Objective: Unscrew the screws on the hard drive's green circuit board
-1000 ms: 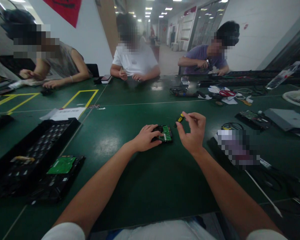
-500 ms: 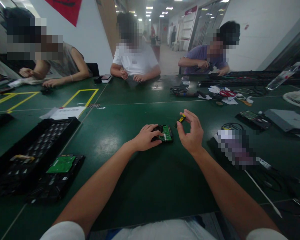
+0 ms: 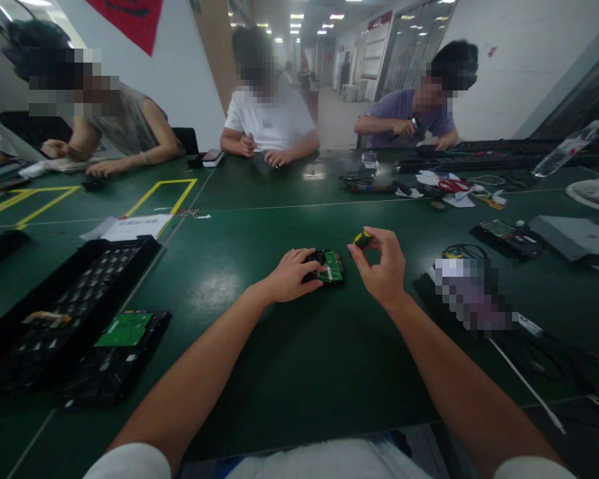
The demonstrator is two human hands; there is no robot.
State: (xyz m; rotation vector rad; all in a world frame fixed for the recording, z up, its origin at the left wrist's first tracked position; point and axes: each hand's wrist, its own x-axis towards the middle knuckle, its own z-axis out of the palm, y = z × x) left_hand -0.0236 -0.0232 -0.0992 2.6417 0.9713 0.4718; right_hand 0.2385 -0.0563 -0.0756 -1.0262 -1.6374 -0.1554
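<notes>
A small hard drive [image 3: 329, 266] with a green circuit board facing up lies on the green table [image 3: 289, 359] in front of me. My left hand [image 3: 292, 274] rests on its left side and holds it down. Just to the drive's right, my right hand [image 3: 382, 266] pinches a small black and yellow screwdriver [image 3: 362, 239] between thumb and fingers, raised a little above the table.
A black tray [image 3: 64, 299] with another green-board drive [image 3: 124, 330] sits at the left. Cables, a second drive [image 3: 504, 234], scissors [image 3: 452, 185] and papers lie at the right and back. Three other people work along the far side.
My right hand has dropped slightly and turned the screwdriver between its fingers. The left hand and the drive have not moved.
</notes>
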